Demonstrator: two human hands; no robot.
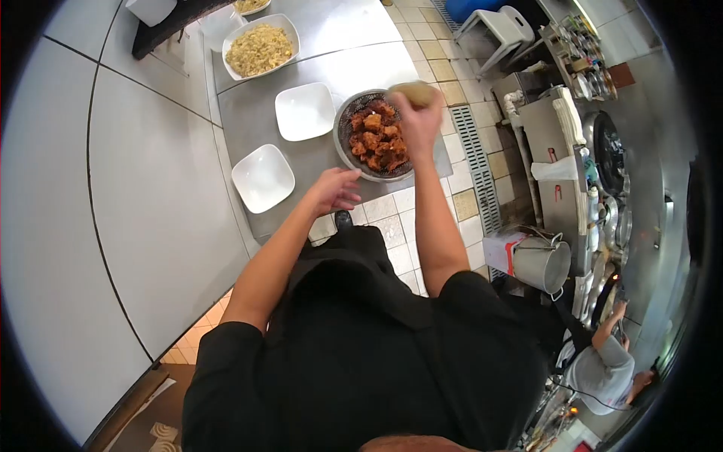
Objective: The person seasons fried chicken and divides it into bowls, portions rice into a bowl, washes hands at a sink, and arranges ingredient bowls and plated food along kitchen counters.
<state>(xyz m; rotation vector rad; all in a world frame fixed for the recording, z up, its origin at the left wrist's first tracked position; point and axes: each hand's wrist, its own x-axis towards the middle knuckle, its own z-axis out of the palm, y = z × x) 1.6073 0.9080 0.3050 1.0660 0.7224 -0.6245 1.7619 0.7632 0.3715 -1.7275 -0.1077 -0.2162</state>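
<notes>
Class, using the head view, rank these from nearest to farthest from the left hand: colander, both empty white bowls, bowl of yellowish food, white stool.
From the left hand:
1. Colander: right, beside its fingertips.
2. Lower empty bowl and upper empty bowl: left, too close to call.
3. Bowl of yellowish food: far left.
4. White stool: far right, on the floor.

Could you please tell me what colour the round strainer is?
The strainer is grey, best seen in the head view.

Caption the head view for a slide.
Right hand holding a blurred rounded object by a colander of browned chunks, near two empty white bowls.
</notes>
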